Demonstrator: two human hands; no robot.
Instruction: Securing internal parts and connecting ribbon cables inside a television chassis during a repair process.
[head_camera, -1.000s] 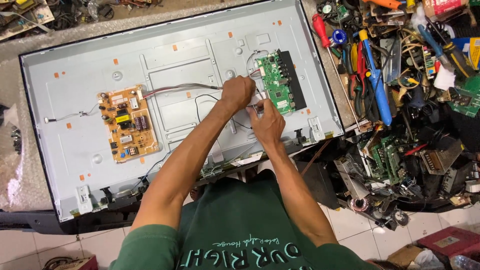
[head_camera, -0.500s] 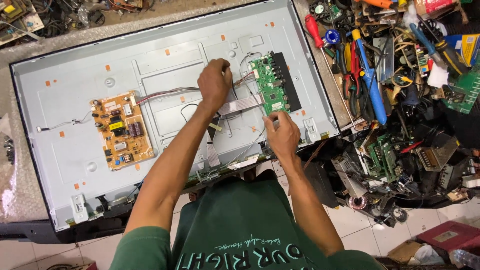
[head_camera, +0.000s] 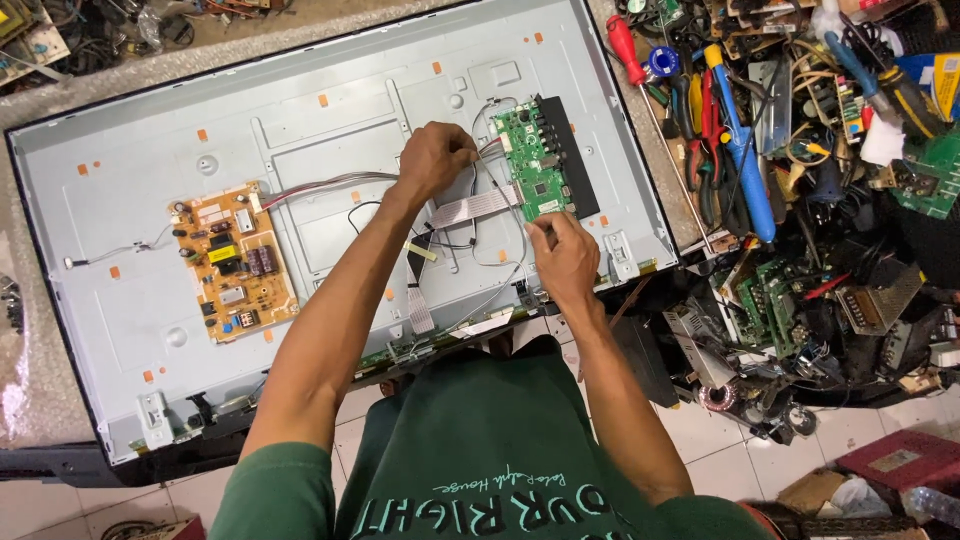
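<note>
Green and studded with small parts, the circuit board sits screwed near the right end of the grey metal back panel of an opened flat screen, with a black connector strip along its right edge. A flat ribbon cable runs from the board's lower left corner towards the panel's middle, and thin wires loop beneath it. The left hand is closed, knuckles up, at the board's left edge, apparently pinching a bundle of wires; what exactly the fingers grip is hidden under the hand. The right hand rests just below the board's lower edge, fingers curled, tips near where ribbon meets board; whether it holds anything I cannot tell.

A sideways or sharp pull could, I judge, tear the ribbon or bend its socket, since both hands crowd the same corner. A snagged loop of wire could drag a plug out crooked.

Both forearms reach forward from the body, the left longer and straighter, the right bent inward. An orange-brown board lies well to the left, and screwdrivers clutter the table on the right.
</note>
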